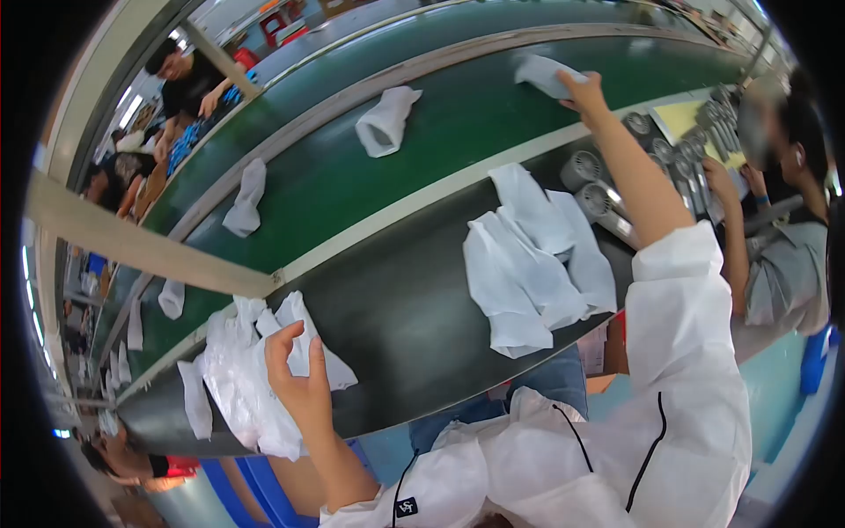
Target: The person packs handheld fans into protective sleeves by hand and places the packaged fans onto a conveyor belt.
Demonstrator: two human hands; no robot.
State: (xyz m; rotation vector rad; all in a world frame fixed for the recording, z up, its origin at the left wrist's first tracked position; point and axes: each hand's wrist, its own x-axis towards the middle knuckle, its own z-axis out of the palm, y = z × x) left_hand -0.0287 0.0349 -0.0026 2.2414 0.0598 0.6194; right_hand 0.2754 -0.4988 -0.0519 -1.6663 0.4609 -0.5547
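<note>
Over the far side of the green conveyor belt (475, 110), my right hand (584, 95) is shut on a white wrapped packet (547, 76). My left hand (301, 374) is raised with thumb and fingers apart, and nothing is between them. It is just in front of a pile of white bags (242, 378) on the dark worktable (387, 308). Several white soft sleeves (537, 264) lie heaped on the table between my arms. More white packets rest on the belt, among them one with an open end (387, 121) and a narrower one (246, 199).
Grey handheld fans (598, 198) lie at the right, beside a co-worker (783, 202) with a hand among them. A slanting post (150, 242) crosses the left side. Another person (189, 84) works across the belt near blue items. Blue bins (255, 488) stand below the table.
</note>
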